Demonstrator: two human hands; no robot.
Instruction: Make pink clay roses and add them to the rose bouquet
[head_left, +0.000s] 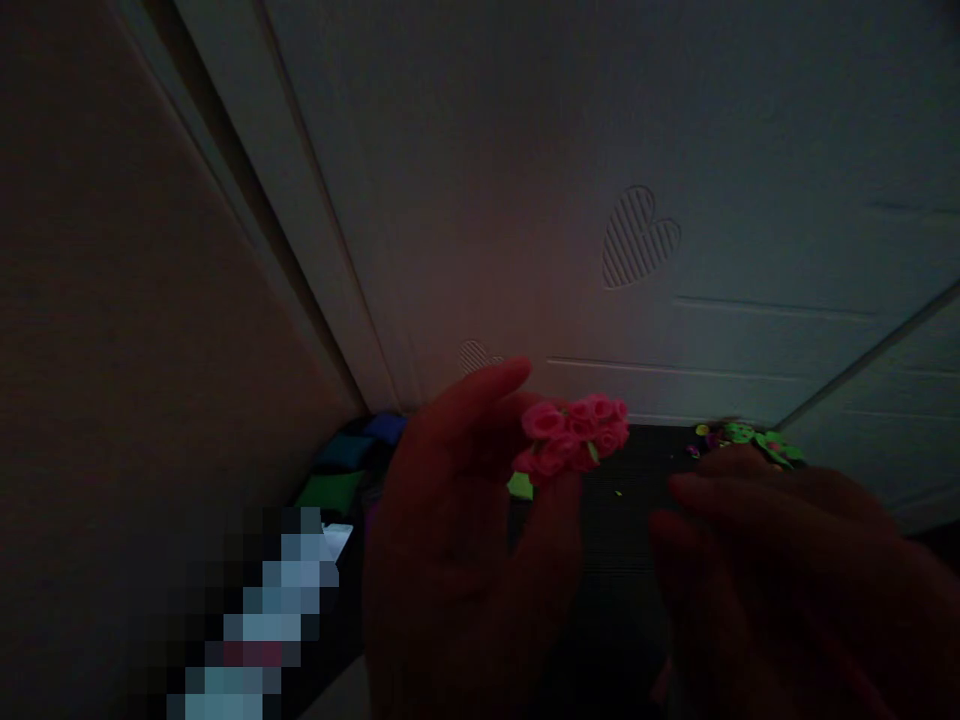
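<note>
The left hand (457,560) pinches pink artificial roses (574,437) before the heart-embossed panel (465,220), apparently the handling step, calling for a light grip; whether the right hand (795,560), just beside, grasps anything, I cannot tell.

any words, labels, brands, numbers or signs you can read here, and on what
No words, labels, brands or numbers can be read, including on the pink flowers in the left hand.
Wordless signs: a large heart and a small heart on the pale panel.
The pixelated patch is too blurred to read.
</note>
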